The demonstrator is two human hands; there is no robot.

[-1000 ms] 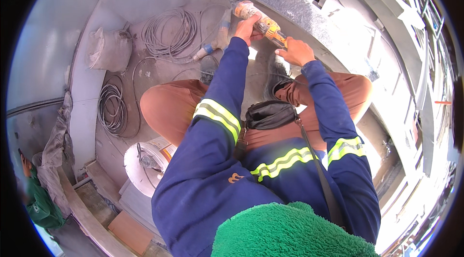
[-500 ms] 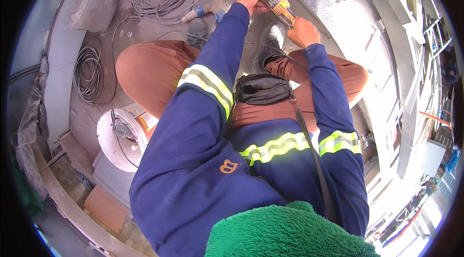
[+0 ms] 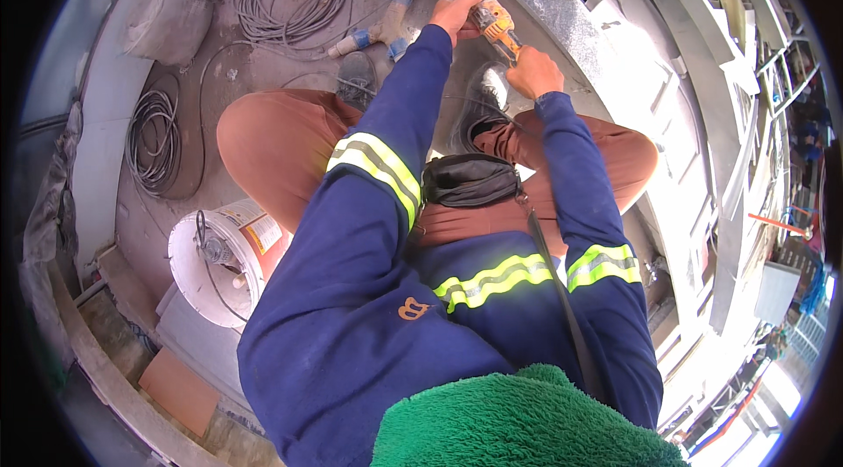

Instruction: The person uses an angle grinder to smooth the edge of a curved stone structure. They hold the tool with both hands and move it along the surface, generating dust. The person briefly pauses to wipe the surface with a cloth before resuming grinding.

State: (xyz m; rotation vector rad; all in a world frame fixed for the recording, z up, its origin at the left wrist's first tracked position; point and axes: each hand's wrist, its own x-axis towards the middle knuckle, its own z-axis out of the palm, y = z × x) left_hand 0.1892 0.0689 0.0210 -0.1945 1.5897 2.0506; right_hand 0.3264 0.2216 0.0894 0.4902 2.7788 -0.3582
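Head view | left hand [image 3: 452, 17], right hand [image 3: 534, 73] grip grinder [image 3: 494, 21] near 12 o'clock | bucket [image 3: 187, 272] near 9 o'clock holds corded object [image 3: 217, 250]

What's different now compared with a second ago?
The grinder has shifted slightly right, away from the blue-and-grey connector. The camera view turned, so the white bucket appears further left. Nothing was taken or let go: the left hand and right hand still grip the grinder.
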